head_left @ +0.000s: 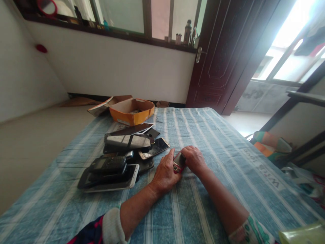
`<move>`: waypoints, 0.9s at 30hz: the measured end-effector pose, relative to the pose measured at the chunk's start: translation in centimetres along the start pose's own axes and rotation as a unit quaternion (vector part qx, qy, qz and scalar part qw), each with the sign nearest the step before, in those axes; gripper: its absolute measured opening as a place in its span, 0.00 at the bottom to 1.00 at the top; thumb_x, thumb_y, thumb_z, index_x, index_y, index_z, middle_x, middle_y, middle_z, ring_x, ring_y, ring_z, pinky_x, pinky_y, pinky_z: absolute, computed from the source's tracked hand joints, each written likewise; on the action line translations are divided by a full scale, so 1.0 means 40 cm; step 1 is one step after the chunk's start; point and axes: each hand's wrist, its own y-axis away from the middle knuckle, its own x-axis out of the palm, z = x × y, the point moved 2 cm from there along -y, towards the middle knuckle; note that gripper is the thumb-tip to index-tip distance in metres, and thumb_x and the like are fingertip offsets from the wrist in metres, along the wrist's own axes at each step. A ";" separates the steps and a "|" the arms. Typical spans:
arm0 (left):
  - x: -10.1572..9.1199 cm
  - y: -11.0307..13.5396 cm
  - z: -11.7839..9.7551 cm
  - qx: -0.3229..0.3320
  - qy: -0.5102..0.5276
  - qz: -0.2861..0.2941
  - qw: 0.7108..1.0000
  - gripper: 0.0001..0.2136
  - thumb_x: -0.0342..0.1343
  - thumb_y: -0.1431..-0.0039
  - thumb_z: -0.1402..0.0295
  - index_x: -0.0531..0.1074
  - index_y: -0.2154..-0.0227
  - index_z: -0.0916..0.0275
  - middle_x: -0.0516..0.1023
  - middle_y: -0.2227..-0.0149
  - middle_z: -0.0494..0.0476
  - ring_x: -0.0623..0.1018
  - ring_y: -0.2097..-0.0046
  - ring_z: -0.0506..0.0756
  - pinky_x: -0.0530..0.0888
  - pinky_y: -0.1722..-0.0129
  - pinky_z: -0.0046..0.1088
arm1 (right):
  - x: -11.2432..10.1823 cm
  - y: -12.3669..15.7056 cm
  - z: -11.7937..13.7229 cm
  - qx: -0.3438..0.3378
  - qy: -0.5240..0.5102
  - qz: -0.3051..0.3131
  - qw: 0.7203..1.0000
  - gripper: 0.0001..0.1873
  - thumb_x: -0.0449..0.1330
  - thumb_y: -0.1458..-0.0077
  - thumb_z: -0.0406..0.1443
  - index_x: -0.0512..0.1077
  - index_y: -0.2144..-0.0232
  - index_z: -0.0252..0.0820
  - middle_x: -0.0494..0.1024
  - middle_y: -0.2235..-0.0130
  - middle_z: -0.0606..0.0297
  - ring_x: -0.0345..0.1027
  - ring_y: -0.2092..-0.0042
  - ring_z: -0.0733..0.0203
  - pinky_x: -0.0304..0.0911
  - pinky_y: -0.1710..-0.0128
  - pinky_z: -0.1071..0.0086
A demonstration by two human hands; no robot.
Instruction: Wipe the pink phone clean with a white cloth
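Note:
Between my hands is a small red mobile phone (179, 162) with a grey screen and a button at its lower end. My left hand (166, 170) is closed around its left side and lower edge. At its upper right, the fingers of my right hand (193, 158) curl over the phone and hide part of it. Just to the left lies a smartphone (155, 148) with a gold rim. Beyond it is a loose pile of phones, with a dark handset (109, 164) on a white-edged phone (133, 177) and a glossy dark phone (128, 141) further back.
The phones lie on a blue striped cloth (215, 149) covering the table. An orange box (135, 117) stands open at the far edge, a flap or lid beside it. A yellowish, shiny item (304, 234) sits at the near right corner. A dark red door (223, 51) stands beyond.

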 end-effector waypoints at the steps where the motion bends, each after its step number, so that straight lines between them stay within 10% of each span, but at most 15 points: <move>1: -0.001 -0.001 -0.001 -0.003 0.000 0.002 1.000 0.41 0.60 0.60 0.73 0.53 0.38 0.67 0.72 0.49 0.66 0.73 0.49 0.63 0.70 0.47 0.43 | 0.000 0.004 -0.004 0.005 0.002 -0.002 1.000 0.12 0.53 0.45 0.23 0.72 0.70 0.41 0.75 0.67 0.62 0.64 0.63 0.58 0.52 0.65 0.67; 27: 0.004 0.000 0.006 0.007 0.021 -0.006 1.000 0.40 0.60 0.57 0.71 0.53 0.38 0.69 0.73 0.51 0.67 0.73 0.50 0.63 0.71 0.49 0.43 | -0.016 0.109 0.056 -0.056 0.007 -0.082 0.995 0.10 0.56 0.40 0.28 0.70 0.73 0.41 0.74 0.67 0.63 0.64 0.62 0.58 0.56 0.62 0.68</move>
